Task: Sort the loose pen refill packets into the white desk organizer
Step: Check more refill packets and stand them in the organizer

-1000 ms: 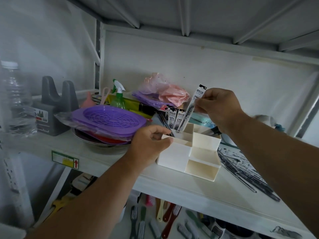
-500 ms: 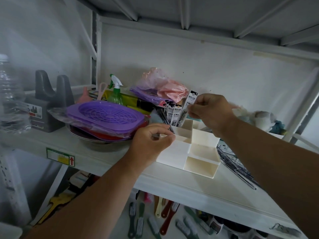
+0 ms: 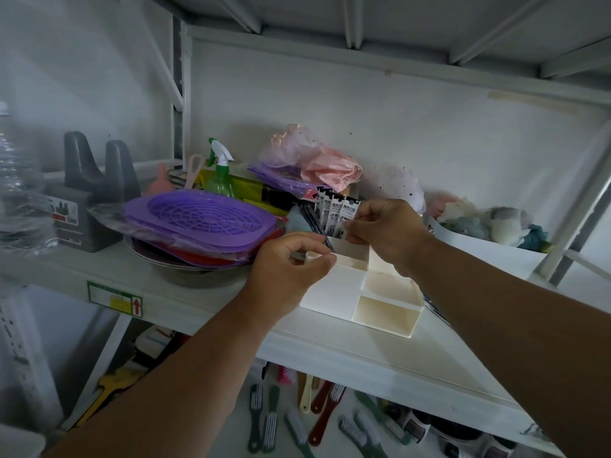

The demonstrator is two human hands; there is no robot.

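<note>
1. The white desk organizer (image 3: 334, 289) stands near the front edge of the shelf (image 3: 330, 338); a bare strip of shelf runs in front of it, open to a reach from below-front.
2. Its left flank is blocked: the left hand (image 3: 291, 266) grips the left corner wall, and just beyond lies the stack of purple trays (image 3: 201, 223).
3. The rear compartment holds upright refill packets (image 3: 337, 213), with the right hand (image 3: 383, 233) pinching the rightmost one.
4. Behind, a pink bag (image 3: 317, 163) and green spray bottle (image 3: 220, 173) crowd the back wall.
5. The two front compartments lie open from above.
6. Right of the organizer, a white tray of plush toys (image 3: 489, 223) sits further back.
</note>
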